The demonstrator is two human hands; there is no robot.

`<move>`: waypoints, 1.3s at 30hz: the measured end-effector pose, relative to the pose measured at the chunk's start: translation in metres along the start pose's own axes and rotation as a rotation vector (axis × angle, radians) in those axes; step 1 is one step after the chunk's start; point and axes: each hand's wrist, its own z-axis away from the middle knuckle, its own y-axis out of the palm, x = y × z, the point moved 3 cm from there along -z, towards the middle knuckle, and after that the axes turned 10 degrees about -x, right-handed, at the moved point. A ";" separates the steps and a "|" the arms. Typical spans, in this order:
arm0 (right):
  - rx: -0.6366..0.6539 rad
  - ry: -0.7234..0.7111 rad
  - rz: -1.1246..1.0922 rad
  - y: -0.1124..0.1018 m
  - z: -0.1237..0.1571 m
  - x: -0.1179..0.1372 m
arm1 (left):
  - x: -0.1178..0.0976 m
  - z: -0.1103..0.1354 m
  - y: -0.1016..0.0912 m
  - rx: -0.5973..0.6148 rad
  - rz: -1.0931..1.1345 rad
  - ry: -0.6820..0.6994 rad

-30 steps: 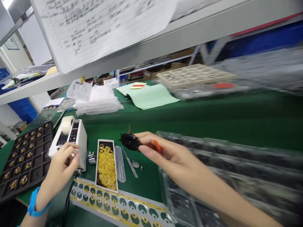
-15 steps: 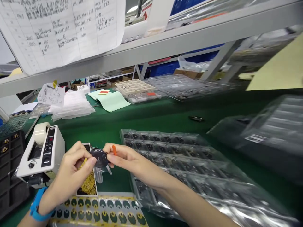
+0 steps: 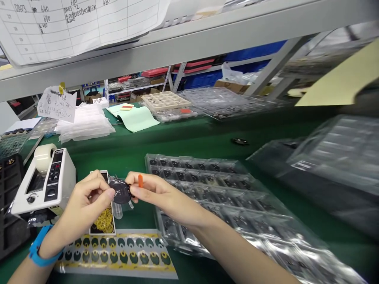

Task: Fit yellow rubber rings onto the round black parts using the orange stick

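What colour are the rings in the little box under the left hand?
Yellow rings, in a dark-lined box; the head view shows them.

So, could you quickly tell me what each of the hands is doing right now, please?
Left hand: closed, pinching the small round black part.
Right hand: closed on the same part, orange stick between its fingers.

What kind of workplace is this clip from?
Probably an electronics assembly bench: clear trays of small black parts fill the green table, with a tape dispenser and a handwritten tally sheet overhead.
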 end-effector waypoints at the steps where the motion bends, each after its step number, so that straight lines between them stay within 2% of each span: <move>1: 0.001 -0.007 -0.001 0.000 0.000 0.000 | 0.000 0.000 0.000 -0.001 0.002 0.001; 13: -0.006 0.005 0.028 0.002 0.000 0.001 | 0.002 -0.002 0.003 -0.063 -0.062 0.072; 18: -0.033 0.005 0.081 0.003 0.002 0.002 | 0.000 0.003 0.007 -0.156 -0.261 0.192; 23: -0.043 0.034 0.139 -0.002 0.003 0.001 | -0.008 0.005 -0.009 -0.299 -0.590 0.297; 25: -0.039 0.027 0.124 -0.004 0.002 0.000 | -0.012 0.006 -0.016 -0.357 -0.608 0.341; 27: -0.032 0.016 0.101 -0.004 0.001 -0.001 | -0.016 0.007 -0.018 -0.383 -0.522 0.418; 29: -0.016 0.007 0.073 -0.002 0.000 -0.002 | -0.015 0.008 -0.012 -0.326 -0.399 0.497; 31: 0.005 -0.018 0.036 0.002 0.000 -0.002 | -0.011 0.007 -0.001 -0.207 -0.302 0.558; 34: 0.012 -0.083 -0.036 0.008 0.001 -0.002 | -0.002 0.004 0.012 -0.109 -0.248 0.619; 36: 0.021 -0.086 -0.079 0.012 0.002 -0.004 | 0.002 0.002 0.015 -0.099 -0.218 0.621; 39: 0.033 -0.015 -0.122 0.017 0.004 -0.009 | 0.001 0.002 0.015 -0.057 -0.144 0.565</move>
